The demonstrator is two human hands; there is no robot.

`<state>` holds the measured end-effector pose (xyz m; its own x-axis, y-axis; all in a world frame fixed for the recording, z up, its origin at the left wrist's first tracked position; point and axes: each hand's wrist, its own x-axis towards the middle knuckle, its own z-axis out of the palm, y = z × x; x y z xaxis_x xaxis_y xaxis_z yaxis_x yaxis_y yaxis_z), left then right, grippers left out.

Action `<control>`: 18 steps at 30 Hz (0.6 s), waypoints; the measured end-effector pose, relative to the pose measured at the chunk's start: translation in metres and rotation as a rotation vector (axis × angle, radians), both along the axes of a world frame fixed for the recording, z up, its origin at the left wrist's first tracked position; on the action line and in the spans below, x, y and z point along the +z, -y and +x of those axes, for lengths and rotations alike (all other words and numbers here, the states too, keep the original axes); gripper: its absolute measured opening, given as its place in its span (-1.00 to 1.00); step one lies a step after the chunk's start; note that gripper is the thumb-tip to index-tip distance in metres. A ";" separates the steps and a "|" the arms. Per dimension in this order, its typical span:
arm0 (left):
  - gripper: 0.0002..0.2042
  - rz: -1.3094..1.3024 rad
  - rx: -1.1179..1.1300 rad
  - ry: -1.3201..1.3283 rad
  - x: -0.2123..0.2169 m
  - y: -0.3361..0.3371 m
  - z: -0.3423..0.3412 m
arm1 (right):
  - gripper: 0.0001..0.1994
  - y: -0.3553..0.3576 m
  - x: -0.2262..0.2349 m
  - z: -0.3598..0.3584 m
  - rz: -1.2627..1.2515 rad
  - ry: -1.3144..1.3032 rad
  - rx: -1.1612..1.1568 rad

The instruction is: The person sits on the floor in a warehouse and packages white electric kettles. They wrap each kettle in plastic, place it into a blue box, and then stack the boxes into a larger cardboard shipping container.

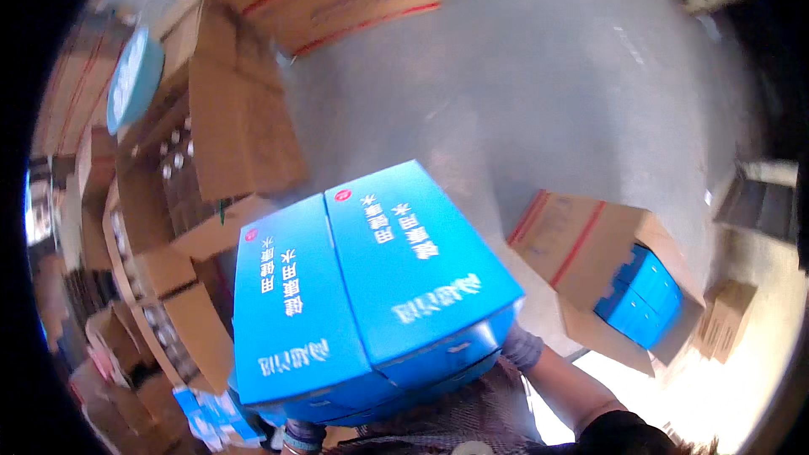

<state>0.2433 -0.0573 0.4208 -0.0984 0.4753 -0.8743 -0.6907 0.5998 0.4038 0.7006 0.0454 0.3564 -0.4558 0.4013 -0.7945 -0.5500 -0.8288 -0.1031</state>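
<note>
1. Two blue cartons fill the middle of the view, carried side by side against the person's chest: the left blue carton (291,312) and the right blue carton (413,261), touching along their long edges, white print on their tops.
2. Right hand (521,345), in a grey glove, presses on the lower right corner of the right carton; its grip lies on the carton, though the fingers are mostly hidden.
3. Left hand's grip is hidden under the left carton, so I cannot tell its state.
4. On the grey floor (548,93) to the right stands an open brown box (590,261) with more blue cartons (645,291) inside.
5. Stacked brown boxes (227,118) line the floor's left side.
</note>
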 end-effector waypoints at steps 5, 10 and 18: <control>-0.24 0.091 -0.313 0.244 0.052 -0.102 0.059 | -0.20 0.054 0.160 0.071 0.086 0.338 -0.327; -0.23 0.217 -0.694 0.491 0.100 -0.138 0.179 | -0.21 0.167 0.253 0.132 0.212 0.556 -0.683; -0.21 0.242 -0.969 0.670 0.107 -0.123 0.423 | -0.23 0.246 0.194 0.254 0.300 0.576 -0.922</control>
